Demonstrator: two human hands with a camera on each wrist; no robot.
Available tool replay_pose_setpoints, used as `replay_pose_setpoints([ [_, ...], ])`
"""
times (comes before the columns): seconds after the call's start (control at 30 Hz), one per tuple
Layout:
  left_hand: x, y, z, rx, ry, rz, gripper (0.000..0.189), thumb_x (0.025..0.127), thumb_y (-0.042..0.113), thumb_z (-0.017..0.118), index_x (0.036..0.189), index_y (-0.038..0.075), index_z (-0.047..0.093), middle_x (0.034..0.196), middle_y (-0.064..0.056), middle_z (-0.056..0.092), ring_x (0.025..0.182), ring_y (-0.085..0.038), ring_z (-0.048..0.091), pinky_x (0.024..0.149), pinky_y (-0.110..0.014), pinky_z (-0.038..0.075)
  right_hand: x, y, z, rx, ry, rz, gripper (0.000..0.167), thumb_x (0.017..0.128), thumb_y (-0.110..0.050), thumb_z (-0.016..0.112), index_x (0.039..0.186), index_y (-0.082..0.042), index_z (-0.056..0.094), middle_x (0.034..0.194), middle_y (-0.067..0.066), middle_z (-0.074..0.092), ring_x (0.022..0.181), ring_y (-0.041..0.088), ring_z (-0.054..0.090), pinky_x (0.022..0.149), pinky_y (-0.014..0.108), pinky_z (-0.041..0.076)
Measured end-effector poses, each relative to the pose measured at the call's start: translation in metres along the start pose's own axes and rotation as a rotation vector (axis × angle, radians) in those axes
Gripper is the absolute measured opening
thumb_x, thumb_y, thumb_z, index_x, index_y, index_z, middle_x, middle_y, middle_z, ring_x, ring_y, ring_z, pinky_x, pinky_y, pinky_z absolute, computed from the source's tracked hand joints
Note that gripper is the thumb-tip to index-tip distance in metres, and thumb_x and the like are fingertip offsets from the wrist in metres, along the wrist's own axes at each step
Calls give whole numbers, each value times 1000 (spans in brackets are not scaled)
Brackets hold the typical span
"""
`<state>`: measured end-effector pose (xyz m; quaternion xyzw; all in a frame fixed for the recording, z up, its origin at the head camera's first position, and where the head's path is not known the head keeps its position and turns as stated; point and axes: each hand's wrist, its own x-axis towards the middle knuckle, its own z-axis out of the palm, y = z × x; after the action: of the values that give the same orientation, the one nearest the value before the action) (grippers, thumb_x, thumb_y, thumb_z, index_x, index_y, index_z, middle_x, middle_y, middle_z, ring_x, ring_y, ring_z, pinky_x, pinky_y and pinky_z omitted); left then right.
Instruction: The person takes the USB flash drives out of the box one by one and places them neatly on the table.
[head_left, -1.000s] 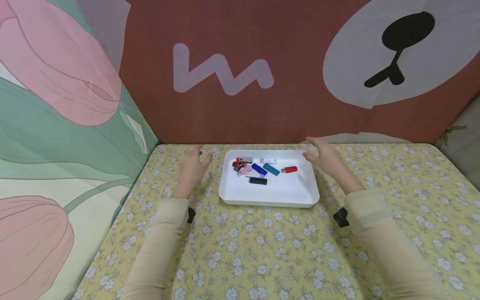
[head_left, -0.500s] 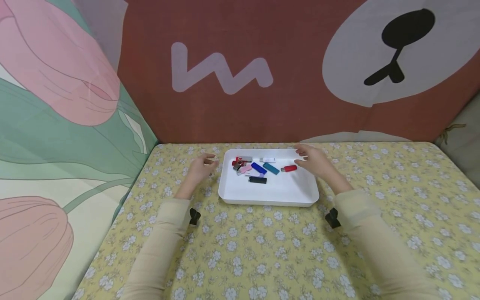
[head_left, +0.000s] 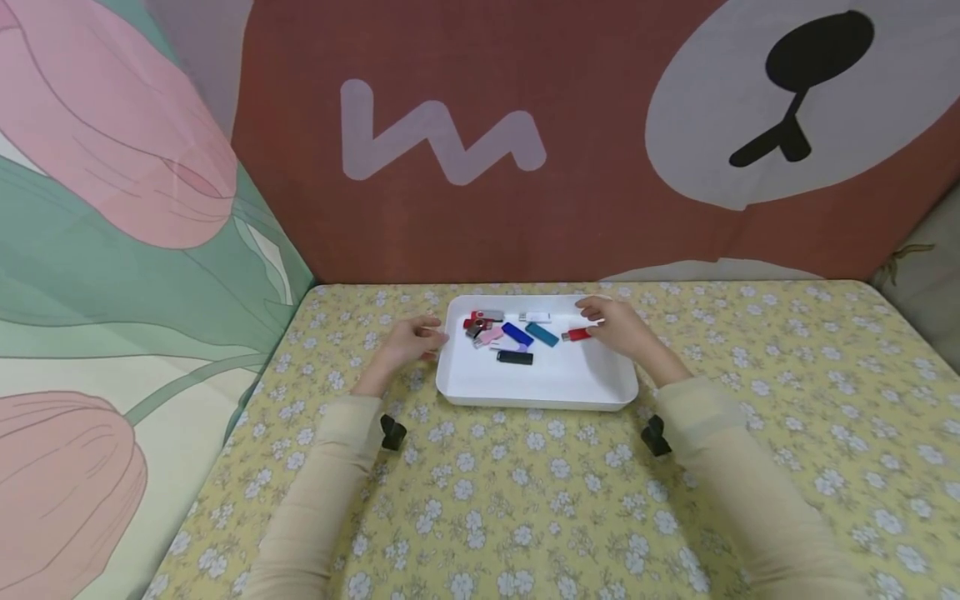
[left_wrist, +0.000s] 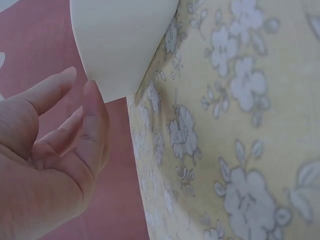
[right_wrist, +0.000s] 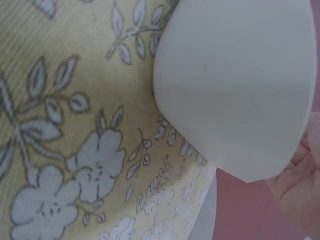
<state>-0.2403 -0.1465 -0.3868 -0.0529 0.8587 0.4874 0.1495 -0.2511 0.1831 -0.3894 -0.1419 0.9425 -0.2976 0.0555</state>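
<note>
A white tray holds several USB sticks. My left hand is at its left rim; in the left wrist view an index fingertip meets the tray's outer wall, with the thumb apart from it. My right hand reaches over the right rim, fingers loosely bent above a red USB stick and hiding its right end. In the right wrist view the tray wall covers most of that hand. Left of the red one lie a teal stick, a blue one and a black one.
A white USB stick lies near the tray's back wall. Pink and red-and-silver sticks cluster at the tray's left. Under everything is a yellow floral tablecloth; a brown printed cloth hangs behind the table.
Both hands have moved inward. My left hand has come to the tray's left rim with its fingers drawn together. My right hand has come in low over the red USB stick.
</note>
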Motion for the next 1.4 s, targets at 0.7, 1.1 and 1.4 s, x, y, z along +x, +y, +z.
replay_pose_setpoints([
  [0.7,2,-4,5,-73,-18,7,43,91,2,60,133,-3,52,122,-20,58,95,-21,63,88,-35,55,7,-2,11,-6,-52,54,39,89,12,51,128,8,53,123,28,59,117,41,55,100,49,46],
  [1.1,8,-11,4,-205,-47,-58,46,91,2,60,137,0,50,136,-22,53,117,-30,58,97,-37,51,8,1,13,-28,-54,80,35,89,14,49,122,9,57,123,29,59,118,41,54,101,49,45],
  [1.4,11,-10,5,-271,-49,-129,46,92,3,60,137,6,51,138,-16,54,122,-28,57,92,-29,53,10,5,15,-95,-55,107,30,91,10,50,120,7,60,122,26,61,117,39,55,100,49,45],
])
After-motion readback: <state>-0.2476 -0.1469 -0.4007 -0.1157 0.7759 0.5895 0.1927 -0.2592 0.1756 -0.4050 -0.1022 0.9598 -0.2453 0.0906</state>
